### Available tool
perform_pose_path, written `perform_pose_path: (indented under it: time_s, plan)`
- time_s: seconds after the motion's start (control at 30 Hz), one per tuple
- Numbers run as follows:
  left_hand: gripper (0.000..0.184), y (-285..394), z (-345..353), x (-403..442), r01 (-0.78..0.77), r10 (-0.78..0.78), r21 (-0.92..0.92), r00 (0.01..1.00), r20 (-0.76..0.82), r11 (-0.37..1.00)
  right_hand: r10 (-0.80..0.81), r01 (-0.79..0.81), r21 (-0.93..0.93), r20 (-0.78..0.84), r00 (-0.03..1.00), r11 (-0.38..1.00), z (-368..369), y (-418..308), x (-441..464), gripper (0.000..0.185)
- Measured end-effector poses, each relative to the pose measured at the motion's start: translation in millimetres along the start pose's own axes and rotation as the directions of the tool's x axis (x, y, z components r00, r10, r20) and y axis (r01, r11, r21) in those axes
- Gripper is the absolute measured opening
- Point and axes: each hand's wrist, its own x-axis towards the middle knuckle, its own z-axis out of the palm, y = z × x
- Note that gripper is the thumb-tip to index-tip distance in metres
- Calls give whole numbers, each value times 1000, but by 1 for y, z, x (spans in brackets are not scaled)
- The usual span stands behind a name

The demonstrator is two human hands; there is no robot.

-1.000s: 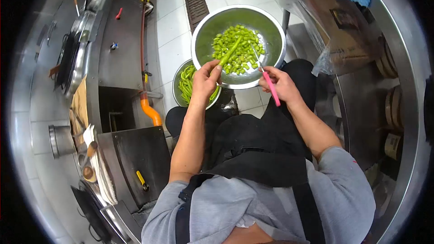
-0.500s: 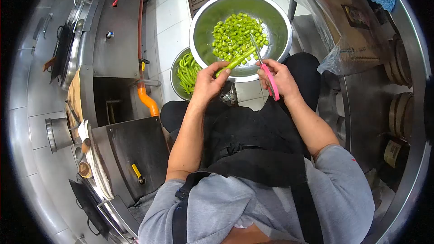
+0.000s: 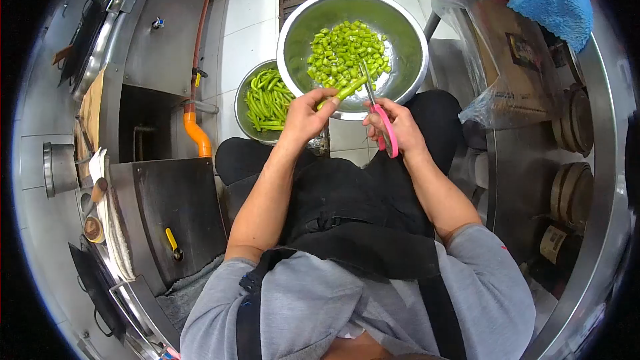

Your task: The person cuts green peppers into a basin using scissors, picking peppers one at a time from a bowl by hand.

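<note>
Gripping a slim green pepper [image 3: 351, 88] in left hand [image 3: 305, 120], pink-handled metal scissors [image 3: 389, 136] in right hand [image 3: 405, 132], risking nicked left fingers [image 3: 329, 104] by snipping too near.

Bright, some glare — edges bowed, corners black

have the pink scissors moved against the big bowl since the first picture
Yes, the pink scissors have shifted a little left and nearer the person, judged against the big bowl.
</note>
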Motion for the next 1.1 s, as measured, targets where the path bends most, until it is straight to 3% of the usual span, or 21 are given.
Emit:
perform_pose_path:
  time_s: [0.13,0.33,0.47,0.63,0.77,0.87,0.93,1.0,1.07,1.1]
  plan:
    - [24,-2,-2,-1,-56,57,-28,998,39,998,29,-29,5,-20,999,1000,0,-3,-5,40]
    - [23,-1,-11,7,117,-128,-97,985,-120,988,80,-79,-96,2,997,992,3,-1,-3,31]
    - [23,-10,-9,13,49,-58,-58,984,-169,997,97,-98,-49,-21,995,994,3,-5,-6,39]
    - [26,-5,-6,12,30,-70,-148,961,-269,989,62,-61,-65,9,998,996,7,-1,-8,39]
    - [25,10,9,-3,-33,22,-118,995,-96,992,-13,14,-42,31,999,999,9,7,-6,33]
    - [26,9,14,-7,-46,39,-109,998,-57,993,-34,34,-49,-3,999,998,4,11,-4,32]
    - [26,2,13,-5,-45,38,-139,998,-53,989,-18,19,-75,13,1000,997,4,2,-7,33]
    - [29,2,10,-4,99,-102,-108,995,-23,989,55,-54,-79,11,998,995,5,-4,-10,29]
    - [33,-24,10,5,-3,9,61,994,-109,998,57,-61,-184,-28,998,981,-1,9,-6,28]
    - [35,-14,5,2,24,-14,85,994,-110,996,48,-55,-215,-38,998,975,1,6,-5,25]
